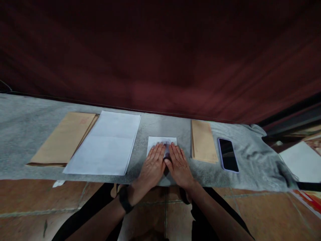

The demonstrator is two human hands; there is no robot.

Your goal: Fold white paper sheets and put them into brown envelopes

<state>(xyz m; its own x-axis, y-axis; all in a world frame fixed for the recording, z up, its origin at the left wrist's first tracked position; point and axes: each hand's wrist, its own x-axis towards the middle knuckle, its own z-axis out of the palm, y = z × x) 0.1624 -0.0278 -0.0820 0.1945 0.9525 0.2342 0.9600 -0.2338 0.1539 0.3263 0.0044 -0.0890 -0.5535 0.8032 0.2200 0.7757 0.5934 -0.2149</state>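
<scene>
My left hand [152,164] and my right hand [178,164] lie flat side by side, fingers stretched out, pressing down on a small folded white sheet of paper [160,140] on a grey cloth [22,134]. The hands cover the near half of the sheet; its far edge shows beyond my fingertips. A black band is on my left wrist. Neither hand holds anything.
Left of my hands lies a stack of white paper [107,144], and further left brown envelopes [64,139]. To the right sit a smaller pile of brown envelopes [203,142] and a dark phone [227,154]. A dark red curtain [160,57] hangs behind. Tiled floor is below.
</scene>
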